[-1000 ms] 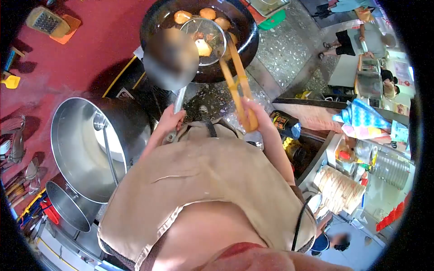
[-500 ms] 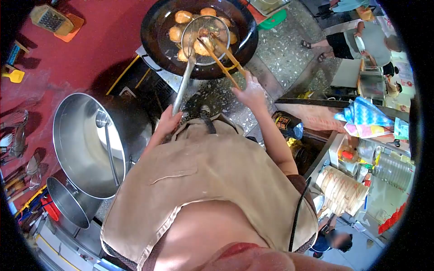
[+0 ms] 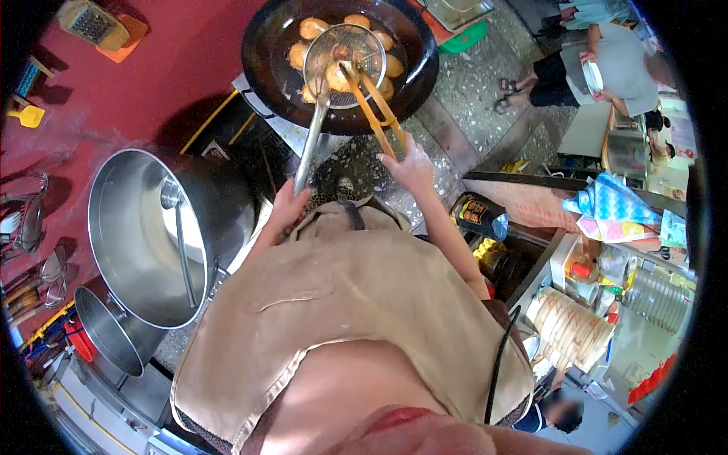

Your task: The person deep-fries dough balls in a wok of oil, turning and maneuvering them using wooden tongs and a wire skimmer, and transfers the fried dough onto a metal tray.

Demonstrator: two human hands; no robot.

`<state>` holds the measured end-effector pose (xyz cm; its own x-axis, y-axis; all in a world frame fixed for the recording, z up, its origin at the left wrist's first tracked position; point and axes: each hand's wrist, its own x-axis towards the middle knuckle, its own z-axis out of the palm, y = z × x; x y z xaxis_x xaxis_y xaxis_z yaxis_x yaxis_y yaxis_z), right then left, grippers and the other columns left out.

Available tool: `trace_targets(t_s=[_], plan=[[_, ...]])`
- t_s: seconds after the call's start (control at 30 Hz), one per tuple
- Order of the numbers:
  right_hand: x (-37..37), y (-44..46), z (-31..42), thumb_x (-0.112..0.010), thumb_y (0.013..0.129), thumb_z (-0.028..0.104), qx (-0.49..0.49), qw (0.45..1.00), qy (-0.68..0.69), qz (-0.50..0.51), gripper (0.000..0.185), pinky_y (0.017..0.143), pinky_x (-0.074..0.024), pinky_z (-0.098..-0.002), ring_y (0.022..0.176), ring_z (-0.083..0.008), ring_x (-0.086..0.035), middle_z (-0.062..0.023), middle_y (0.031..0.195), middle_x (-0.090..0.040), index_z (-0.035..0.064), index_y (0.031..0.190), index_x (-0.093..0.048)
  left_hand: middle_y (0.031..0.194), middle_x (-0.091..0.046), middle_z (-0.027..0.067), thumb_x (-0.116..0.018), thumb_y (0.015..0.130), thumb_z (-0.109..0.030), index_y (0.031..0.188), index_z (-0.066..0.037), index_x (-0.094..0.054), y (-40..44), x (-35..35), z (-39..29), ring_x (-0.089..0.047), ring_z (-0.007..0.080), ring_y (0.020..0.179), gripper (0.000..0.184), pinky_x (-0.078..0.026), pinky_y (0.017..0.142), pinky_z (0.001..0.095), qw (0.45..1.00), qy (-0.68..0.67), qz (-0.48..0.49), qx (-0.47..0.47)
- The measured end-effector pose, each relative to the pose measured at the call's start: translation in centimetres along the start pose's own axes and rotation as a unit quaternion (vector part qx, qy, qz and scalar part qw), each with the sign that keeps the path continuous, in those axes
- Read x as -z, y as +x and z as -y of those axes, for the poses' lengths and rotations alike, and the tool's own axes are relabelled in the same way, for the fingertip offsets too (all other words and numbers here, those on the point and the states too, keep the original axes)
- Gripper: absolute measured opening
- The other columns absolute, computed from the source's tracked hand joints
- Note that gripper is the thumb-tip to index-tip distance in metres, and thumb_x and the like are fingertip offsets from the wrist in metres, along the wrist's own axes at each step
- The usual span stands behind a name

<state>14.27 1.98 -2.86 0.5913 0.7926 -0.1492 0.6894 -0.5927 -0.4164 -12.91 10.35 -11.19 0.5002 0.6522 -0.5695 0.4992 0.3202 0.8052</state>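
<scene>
My left hand [image 3: 288,206] is closed around the metal handle of a round wire skimmer [image 3: 310,144], whose mesh basket is over the wok. In my right hand [image 3: 412,168] is a pair of wooden tongs [image 3: 376,114], their tips reaching into the skimmer. A golden-brown fried piece [image 3: 336,79] lies in the mesh at the tips, with a darker browned bit [image 3: 340,52] above it. Around the skimmer, several fried pieces [image 3: 313,29] sit in the dark wok [image 3: 262,61]; the skimmer partly covers some of them.
A large steel pot [image 3: 114,227] with a ladle [image 3: 184,250] stands at left, beside a smaller pot [image 3: 106,334]. A grater [image 3: 95,32] is at upper left. To the right are stacked bamboo steamers [image 3: 569,326] and a black packet [image 3: 478,214]. A person [image 3: 607,68] holds a white plate farther off.
The tongs have swung slightly more upright, and their tips stay at the fried piece in the skimmer. The whole view has shifted a little. The person at upper right has come nearer.
</scene>
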Motion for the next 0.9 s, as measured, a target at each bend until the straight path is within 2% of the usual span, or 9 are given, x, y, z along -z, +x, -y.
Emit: trace_targets(t_s=[0.13, 0.27, 0.3, 0.47, 0.53, 0.57, 0.63, 0.73, 0.9], plan=[[0.0, -0.1, 0.0, -0.067, 0.067, 0.045, -0.011, 1.0, 0.011, 0.006, 0.071, 0.076, -0.0463, -0.0457, 0.091, -0.0388, -0.057, -0.0221, 0.098, -0.057, 0.0069, 0.121, -0.04, 0.066, -0.053, 0.0053, -0.059, 0.082, -0.022, 0.095, -0.003, -0.051, 0.6, 0.0, 1.1, -0.051, 0.0145, 0.057, 0.025, -0.041, 0.052, 0.0316, 0.999, 0.03, -0.012, -0.029], [0.3, -0.5, -0.8, -0.068, 0.066, 0.046, -0.008, 0.999, 0.035, 0.005, 0.073, 0.077, -0.0458, -0.0449, 0.093, -0.0391, -0.056, -0.0227, 0.1, -0.057, 0.0074, 0.121, -0.041, 0.062, -0.05, 0.0019, -0.058, 0.083, -0.02, 0.096, -0.005, -0.049, -0.3, -0.1, -0.3, -0.047, 0.0112, 0.049, 0.023, -0.038, 0.044, 0.0276, 0.999, -0.035, 0.012, 0.001], [0.3, -0.6, -1.2, -0.069, 0.065, 0.047, -0.011, 0.998, 0.061, 0.01, 0.074, 0.078, -0.0455, -0.0444, 0.093, -0.039, -0.056, -0.0225, 0.1, -0.058, 0.0077, 0.121, -0.041, 0.061, -0.049, 0.0012, -0.058, 0.083, -0.02, 0.096, -0.005, -0.048, -0.4, -0.1, -0.8, -0.046, 0.0103, 0.046, 0.022, -0.037, 0.042, 0.0267, 0.998, -0.059, 0.018, 0.024], [0.7, -1.3, -2.5, -0.07, 0.063, 0.048, -0.063, 0.985, 0.154, 0.041, 0.078, 0.081, -0.0444, -0.0439, 0.095, -0.0396, -0.056, -0.0236, 0.103, -0.057, 0.0058, 0.121, -0.042, 0.059, -0.047, 0.0003, -0.057, 0.083, -0.019, 0.092, -0.007, -0.046, -0.5, -0.1, -1.0, -0.044, 0.0091, 0.042, 0.019, -0.035, 0.037, 0.0257, 0.997, -0.068, 0.028, 0.01], [0.7, -1.6, -2.1, -0.07, 0.065, 0.045, -0.057, 0.996, 0.064, -0.014, 0.082, 0.082, -0.0447, -0.0428, 0.098, -0.0379, -0.056, -0.0228, 0.109, -0.055, 0.0067, 0.129, -0.036, 0.058, -0.046, 0.0003, -0.057, 0.083, -0.019, 0.091, -0.007, -0.045, -0.5, 0.0, -0.9, -0.044, 0.0092, 0.041, 0.018, -0.035, 0.037, 0.026, 0.997, -0.07, 0.031, 0.007], [0.7, -1.5, -1.7, -0.07, 0.065, 0.045, -0.057, 0.996, 0.064, -0.015, 0.082, 0.082, -0.0447, -0.0428, 0.098, -0.0379, -0.056, -0.0228, 0.109, -0.055, 0.0067, 0.129, -0.036, 0.058, -0.046, 0.0001, -0.056, 0.083, -0.018, 0.091, -0.007, -0.045, -0.5, 0.0, -0.9, -0.043, 0.0092, 0.041, 0.018, -0.034, 0.037, 0.0258, 0.996, -0.084, 0.035, 0.007], [1.5, -1.2, 0.9, -0.069, 0.065, 0.048, -0.035, 0.999, -0.002, -0.014, 0.086, 0.077, -0.0462, -0.045, 0.093, -0.0416, -0.055, -0.0247, 0.106, -0.052, 0.0007, 0.126, -0.032, 0.058, -0.045, -0.0001, -0.056, 0.084, -0.018, 0.092, -0.007, -0.045, -0.7, -0.1, -1.2, -0.042, 0.0091, 0.04, 0.018, -0.033, 0.036, 0.0256, 0.994, -0.097, 0.039, 0.006], [0.7, -0.4, 2.3, -0.069, 0.066, 0.046, -0.023, 0.999, -0.026, -0.016, 0.087, 0.075, -0.0474, -0.0449, 0.092, -0.0401, -0.056, -0.0232, 0.104, -0.052, 0.0018, 0.128, -0.028, 0.057, -0.045, -0.0004, -0.056, 0.084, -0.018, 0.091, -0.007, -0.045, -1.1, 0.0, -1.8, -0.041, 0.009, 0.04, 0.017, -0.033, 0.036, 0.025, 0.993, -0.112, 0.041, 0.009], [-0.6, 0.2, 2.1, -0.069, 0.065, 0.046, -0.041, 0.997, -0.04, -0.042, 0.085, 0.075, -0.0476, -0.0445, 0.091, -0.039, -0.056, -0.0219, 0.103, -0.052, 0.0027, 0.127, -0.03, 0.058, -0.045, -0.0005, -0.056, 0.084, -0.017, 0.091, -0.007, -0.045, -1.0, -0.1, -1.6, -0.042, 0.0082, 0.042, 0.017, -0.033, 0.037, 0.0243, 0.996, -0.08, 0.023, -0.028]])
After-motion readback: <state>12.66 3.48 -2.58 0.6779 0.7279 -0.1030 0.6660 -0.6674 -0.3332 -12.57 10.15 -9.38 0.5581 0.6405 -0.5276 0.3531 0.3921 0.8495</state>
